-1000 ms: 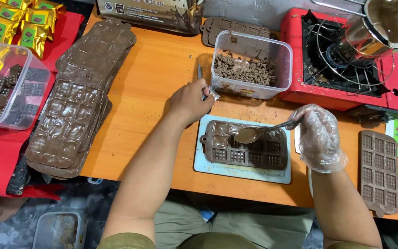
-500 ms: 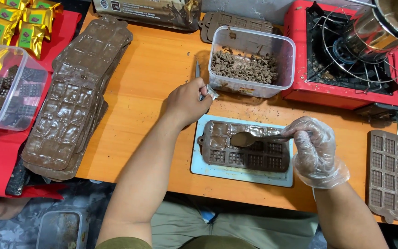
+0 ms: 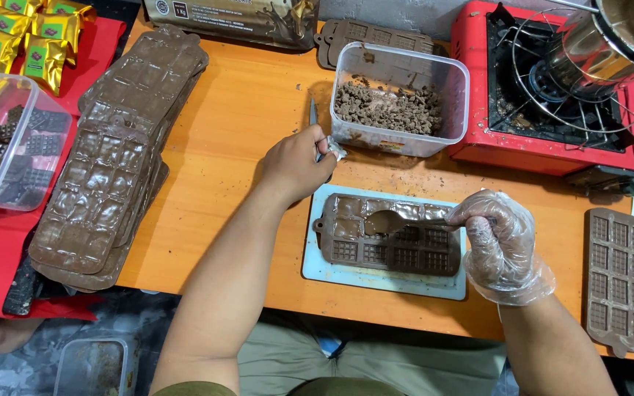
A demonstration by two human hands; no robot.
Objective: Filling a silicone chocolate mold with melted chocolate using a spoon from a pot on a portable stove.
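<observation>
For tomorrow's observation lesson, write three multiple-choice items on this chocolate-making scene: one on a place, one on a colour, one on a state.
1. Where does the brown mould being filled lie?
A. on a pale blue board
B. on the stove
C. inside the clear tub

2. What colour is the stove body?
A. green
B. red
C. white

3. What covers the right hand that holds the spoon?
A. nothing, it is bare
B. a thick oven mitt
C. a clear plastic glove

Answers:
1 A: the pale blue board shows all round the mould, on the orange table.
2 B: its casing is red round the black burner.
3 C: a crinkled see-through glove wraps the right hand, while the left hand is bare.
</observation>
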